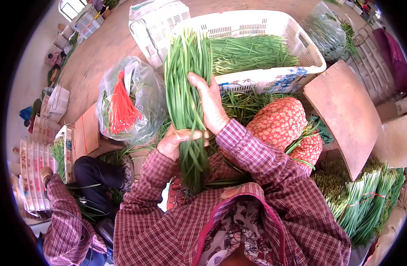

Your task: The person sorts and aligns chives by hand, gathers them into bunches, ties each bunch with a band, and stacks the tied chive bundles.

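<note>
A thick bunch of garlic chives (185,84) stands upright in front of me, pale cut ends at the top and darker leaf ends hanging down. My left hand (174,141) is wrapped around its lower part, thumb across the front. Higher up on the right side, my right hand (209,102) grips the bunch with the thumb in front; its other fingers are hidden behind the stalks. Just beyond, more chives (254,52) lie in a white plastic crate (316,60). Red ties (122,108) rest on a clear plastic bag (146,95) to the left.
My red patterned trouser knee (276,124) is at the right, near a tilted brown board (345,111). Tied chive bundles (367,199) stand at lower right. Another person's plaid sleeve (66,213) shows at lower left. A white basket (157,22) adjoins the crate.
</note>
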{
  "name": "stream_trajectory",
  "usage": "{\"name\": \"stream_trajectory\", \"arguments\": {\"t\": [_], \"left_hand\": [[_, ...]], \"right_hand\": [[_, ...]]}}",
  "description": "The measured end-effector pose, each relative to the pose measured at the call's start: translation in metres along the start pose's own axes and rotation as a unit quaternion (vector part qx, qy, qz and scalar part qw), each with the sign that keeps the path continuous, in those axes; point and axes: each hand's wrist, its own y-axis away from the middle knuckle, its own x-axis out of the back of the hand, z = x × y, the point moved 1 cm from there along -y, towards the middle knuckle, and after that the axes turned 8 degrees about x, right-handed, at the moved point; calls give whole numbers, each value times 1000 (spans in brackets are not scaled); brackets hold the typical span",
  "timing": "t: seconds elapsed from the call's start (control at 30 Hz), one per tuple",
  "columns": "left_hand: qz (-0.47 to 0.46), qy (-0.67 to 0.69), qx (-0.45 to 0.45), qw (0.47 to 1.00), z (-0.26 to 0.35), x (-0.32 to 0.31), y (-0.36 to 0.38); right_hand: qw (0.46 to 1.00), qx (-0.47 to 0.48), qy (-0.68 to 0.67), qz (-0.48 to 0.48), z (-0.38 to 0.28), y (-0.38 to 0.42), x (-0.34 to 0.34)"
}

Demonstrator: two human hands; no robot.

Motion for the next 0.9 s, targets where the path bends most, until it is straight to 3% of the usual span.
{"name": "stream_trajectory", "arguments": {"t": [0.07,0.1,0.17,0.3,0.4,0.43,0.5,0.57,0.63,0.67,0.77,0.83,0.9], "left_hand": [[16,0,31,999,13,4,2],[2,-32,26,999,21,13,2],[-17,-102,-16,995,32,27,4],[21,-155,-30,987,52,26,10],[51,-175,-42,982,57,22,10],[63,-180,-41,981,58,21,9],[66,-188,-51,979,58,20,9],[74,-201,-72,974,58,21,9],[81,-201,-66,974,60,29,10],[86,-200,-59,974,61,32,10],[90,-211,-77,970,65,30,10],[91,-223,-60,969,69,39,11],[84,-250,-42,964,72,43,12]], "right_hand": [[994,7,66,-83,-10,-8,11],[977,-20,188,-100,-26,-11,18],[977,27,181,-112,-41,-23,37],[978,26,195,-69,-70,-40,54],[939,43,303,-156,-76,-38,33],[893,123,406,-150,-66,-45,29],[915,78,353,-181,-71,-36,18],[905,113,373,-172,-65,-38,21],[898,43,401,-176,-78,-31,19],[869,85,452,-183,-72,-35,27],[882,84,436,-156,-74,-33,32],[856,123,478,-152,-74,-39,43],[747,289,584,-129,-81,-46,54]]}}
